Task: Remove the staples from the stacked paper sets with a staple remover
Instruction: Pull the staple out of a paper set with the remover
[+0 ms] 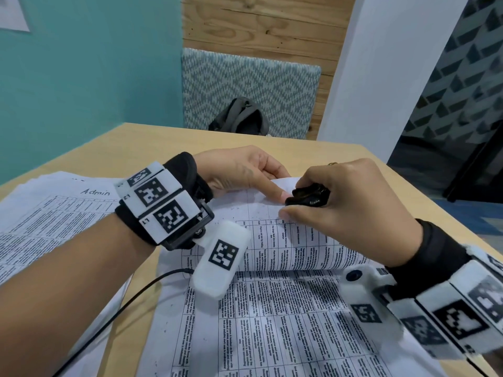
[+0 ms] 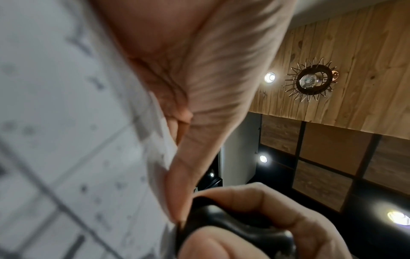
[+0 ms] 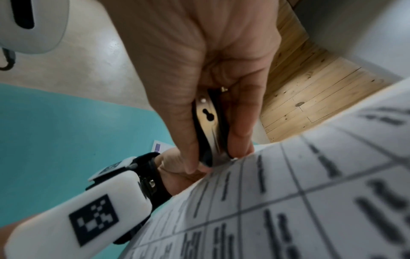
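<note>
Paper sheets (image 1: 272,322) nearest, flat on table (image 1: 168,137), printed tables, dark specks on print. Black cable (image 1: 122,303) across near left edge, running to left wrist camera (image 1: 220,265). Second paper pile (image 1: 54,213) at left, handwritten "Admin" on top, untouched so far.

Mid: working paper set (image 1: 285,240) folded up and over into a hump, likely to lift stapled corner off table and expose it to tool. Left hand (image 1: 239,172) pinching that raised corner, thumb on top, fingers curled behind the sheet; probably bracing paper so it does not tear or slide under the pull. Right hand (image 1: 351,202) clenched round black staple remover (image 1: 307,198), thumb and fingers squeezing both sides. In right wrist view, metal claws of staple remover (image 3: 210,133) pressed together, tips biting right at paper edge. Tool touching left thumb tip. Judgement: mid-extraction on this corner.

Hidden: staple itself not visible in any view, covered by claw tips and fingers; cannot tell whether already out or still seated. Left wrist view mostly blurred paper and palm, only tool's black body (image 2: 233,227) readable. Number of sheets in folded set unclear. No loose staples identifiable; specks too small to call.

Far: dark backpack (image 1: 239,115) against patterned cushion (image 1: 245,85) beyond table, lower part cut off by table edge. Teal wall (image 1: 81,77) left.
</note>
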`<state>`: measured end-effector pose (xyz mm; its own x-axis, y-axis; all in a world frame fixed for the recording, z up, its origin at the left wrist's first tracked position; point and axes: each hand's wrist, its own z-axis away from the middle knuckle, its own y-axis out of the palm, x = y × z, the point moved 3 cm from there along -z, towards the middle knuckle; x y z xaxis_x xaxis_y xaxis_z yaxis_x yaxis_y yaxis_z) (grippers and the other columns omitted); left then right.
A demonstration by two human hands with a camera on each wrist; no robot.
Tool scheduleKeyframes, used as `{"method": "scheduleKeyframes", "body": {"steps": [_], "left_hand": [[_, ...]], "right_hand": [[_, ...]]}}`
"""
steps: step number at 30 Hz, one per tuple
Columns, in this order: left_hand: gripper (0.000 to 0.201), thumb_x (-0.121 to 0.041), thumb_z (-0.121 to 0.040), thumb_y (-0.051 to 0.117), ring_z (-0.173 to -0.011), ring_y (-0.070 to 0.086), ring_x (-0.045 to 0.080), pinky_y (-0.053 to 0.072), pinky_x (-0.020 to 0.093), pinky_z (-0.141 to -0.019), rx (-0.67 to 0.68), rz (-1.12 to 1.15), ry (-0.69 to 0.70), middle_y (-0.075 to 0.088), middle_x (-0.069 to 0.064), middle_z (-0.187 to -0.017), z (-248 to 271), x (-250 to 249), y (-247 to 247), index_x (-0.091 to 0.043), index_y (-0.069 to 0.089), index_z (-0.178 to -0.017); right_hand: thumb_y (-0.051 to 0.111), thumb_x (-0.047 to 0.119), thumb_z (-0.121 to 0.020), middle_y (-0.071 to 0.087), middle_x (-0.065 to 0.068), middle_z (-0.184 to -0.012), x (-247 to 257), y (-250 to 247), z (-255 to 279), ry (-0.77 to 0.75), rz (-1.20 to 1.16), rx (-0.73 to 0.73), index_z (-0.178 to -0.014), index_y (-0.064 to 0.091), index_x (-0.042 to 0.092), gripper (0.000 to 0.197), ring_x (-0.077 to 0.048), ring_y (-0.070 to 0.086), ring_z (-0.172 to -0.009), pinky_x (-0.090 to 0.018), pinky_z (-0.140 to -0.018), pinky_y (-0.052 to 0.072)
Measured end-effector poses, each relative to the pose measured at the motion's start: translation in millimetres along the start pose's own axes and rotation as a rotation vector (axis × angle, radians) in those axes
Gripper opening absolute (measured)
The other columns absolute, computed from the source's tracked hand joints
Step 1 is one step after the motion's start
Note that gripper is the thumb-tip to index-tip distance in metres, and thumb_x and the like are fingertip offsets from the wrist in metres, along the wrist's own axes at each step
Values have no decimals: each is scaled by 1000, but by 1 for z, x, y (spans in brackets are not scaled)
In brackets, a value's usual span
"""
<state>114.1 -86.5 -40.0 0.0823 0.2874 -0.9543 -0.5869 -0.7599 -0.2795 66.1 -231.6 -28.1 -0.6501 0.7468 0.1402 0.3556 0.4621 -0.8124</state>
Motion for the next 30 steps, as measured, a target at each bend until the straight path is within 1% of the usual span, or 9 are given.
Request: {"method": "scheduleKeyframes", "body": {"steps": [5,8,11,14,16,18,24,28,30], "left_hand": [[13,7,-78,64,-56,62,7,51,14,-58,-19,-142,-8,67,2,-66,1,-3,4,-4,65,-85],[14,9,-77,64,-55,61,9,51,15,-57,-28,-172,-1,67,5,-67,2,-5,8,-4,65,-83],[13,4,-76,68,-62,59,16,49,21,-63,-43,-248,11,66,11,-73,2,-8,12,-3,66,-86],[14,1,-75,70,-65,58,16,47,24,-64,-94,-355,9,67,11,-77,2,-7,12,-2,68,-89],[13,-1,-75,70,-60,57,13,46,24,-60,-188,-445,14,68,6,-74,2,-5,3,-4,70,-87],[13,-4,-75,70,-59,57,9,46,18,-57,-200,-453,-4,68,3,-73,5,-5,-3,-6,71,-89],[9,-2,-82,61,-56,56,2,43,10,-52,-71,-420,-61,64,1,-74,2,-6,-2,-2,64,-91],[21,9,-87,47,-60,61,3,46,10,-53,72,-240,-94,63,9,-84,2,-1,-1,8,56,-106],[26,13,-87,43,-62,63,7,49,13,-55,129,-111,-105,61,16,-90,2,2,-1,14,53,-112]], "right_hand": [[79,41,-63,65,-2,-57,3,-2,0,97,-80,86,-71,71,11,32,-18,58,-57,-35,-57,46],[78,42,-59,62,2,-52,1,-5,-1,164,-187,107,-65,71,14,30,-13,55,-53,-28,-50,42],[78,42,-59,62,0,-48,-1,-6,-2,203,-223,144,-61,70,12,31,-12,53,-47,-27,-45,40],[81,34,-63,65,1,-49,-4,-6,-2,275,-330,233,-61,70,8,28,-6,55,-42,-17,-42,41],[82,31,-63,68,-1,-53,-8,-10,-2,333,-448,283,-62,71,6,27,-9,61,-46,-18,-46,46],[81,31,-61,69,-2,-55,-12,-18,-3,356,-479,299,-63,72,5,28,-12,64,-50,-22,-49,50],[82,37,-61,68,4,-57,-8,-17,-1,194,-142,326,-67,72,15,24,-3,59,-56,-19,-54,45],[83,38,-60,69,7,-75,-5,-17,-2,27,-37,317,-84,72,14,36,-7,60,-68,-29,-67,47],[85,38,-59,66,2,-80,-5,-16,-4,-118,34,318,-94,71,13,45,-17,61,-71,-38,-65,50]]}}
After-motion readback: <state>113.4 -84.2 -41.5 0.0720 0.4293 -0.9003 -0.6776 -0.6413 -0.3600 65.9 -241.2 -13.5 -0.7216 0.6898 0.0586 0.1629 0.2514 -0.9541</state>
